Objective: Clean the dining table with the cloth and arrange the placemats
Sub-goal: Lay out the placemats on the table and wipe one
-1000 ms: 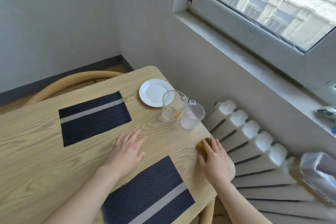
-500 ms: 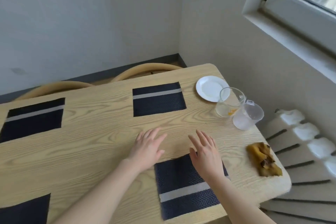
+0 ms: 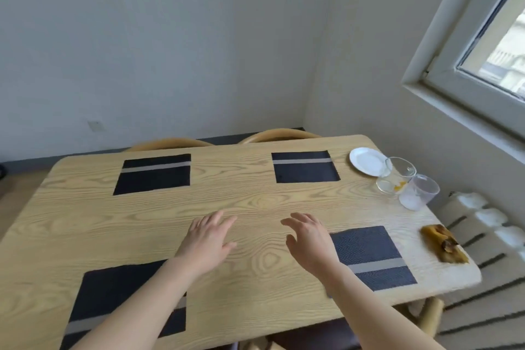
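The light wooden dining table (image 3: 255,202) carries several dark placemats with a grey stripe. One lies far left (image 3: 154,173), one far right (image 3: 305,166), one near right (image 3: 375,257), and one near left (image 3: 113,293) partly under my left forearm. A crumpled yellow-brown cloth (image 3: 443,243) rests alone at the table's right edge. My left hand (image 3: 208,240) hovers over the bare middle of the table, fingers apart and empty. My right hand (image 3: 309,239) floats beside it, also open, its wrist over the near right placemat's left edge.
A white plate (image 3: 366,160), a clear glass jug (image 3: 395,179) with orange residue and a frosted plastic cup (image 3: 419,192) stand at the far right corner. Two chair backs (image 3: 278,133) rise behind the table. A white radiator (image 3: 488,224) runs below the window on the right.
My right hand let go of the cloth at the table's right edge and came to the middle beside my left hand. The view swung left and back, showing the whole table.
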A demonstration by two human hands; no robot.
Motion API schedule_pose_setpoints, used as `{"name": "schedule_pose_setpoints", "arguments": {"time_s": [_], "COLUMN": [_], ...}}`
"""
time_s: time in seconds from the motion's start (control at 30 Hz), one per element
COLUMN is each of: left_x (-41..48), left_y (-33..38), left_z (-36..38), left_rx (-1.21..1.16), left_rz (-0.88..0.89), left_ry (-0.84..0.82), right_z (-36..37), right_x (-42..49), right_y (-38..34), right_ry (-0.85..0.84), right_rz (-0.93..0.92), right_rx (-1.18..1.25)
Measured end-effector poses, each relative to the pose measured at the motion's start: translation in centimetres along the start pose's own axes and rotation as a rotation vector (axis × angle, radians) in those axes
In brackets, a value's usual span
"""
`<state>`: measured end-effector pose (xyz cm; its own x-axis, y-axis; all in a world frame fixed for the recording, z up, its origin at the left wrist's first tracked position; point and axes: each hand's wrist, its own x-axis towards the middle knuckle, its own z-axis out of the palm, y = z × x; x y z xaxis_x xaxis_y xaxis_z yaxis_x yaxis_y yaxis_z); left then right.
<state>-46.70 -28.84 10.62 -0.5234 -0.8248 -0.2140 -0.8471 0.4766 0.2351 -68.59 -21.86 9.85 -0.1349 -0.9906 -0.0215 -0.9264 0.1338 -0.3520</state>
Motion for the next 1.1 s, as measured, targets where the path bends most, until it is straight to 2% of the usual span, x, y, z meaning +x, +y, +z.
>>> {"name": "schedule_pose_setpoints", "arguments": {"time_s": [0.17,0.33,0.53,0.7,0.97,1.1], "left_x": [-4.0,-5.8,-4.8,-1.9,9.9,17.5], "left_y": [-3.2,-3.0,-0.1,2.9,7.7,9.1], "left_z": [-3.0,-3.0,0.0,2.9,3.6,3.7], "left_rx": [-0.040,-0.047,-0.074,-0.057,-0.033,-0.057], "left_rz": [-0.012,0.028,0.078,0.115,0.138,0.088], "left_ry": [0.070,0.065,-0.029,-0.147,-0.147,-0.102], "right_z": [-1.0,-0.8,1.0,2.4,1.3,1.0], "right_x": [-2.0,-4.2,-6.1,-6.6,4.5,11.9], "right_y": [-5.4,-5.9,-1.3,4.3,10.1,13.1], "right_ry": [-0.014,-0.080,-0.082,-0.181,-0.245,-0.228], "right_rz": [0.048,0.122,0.295,0.441,0.363,0.336], "right_rx": [0.011,-0.019,-0.020,-0.047,-0.082,-0.095]}}
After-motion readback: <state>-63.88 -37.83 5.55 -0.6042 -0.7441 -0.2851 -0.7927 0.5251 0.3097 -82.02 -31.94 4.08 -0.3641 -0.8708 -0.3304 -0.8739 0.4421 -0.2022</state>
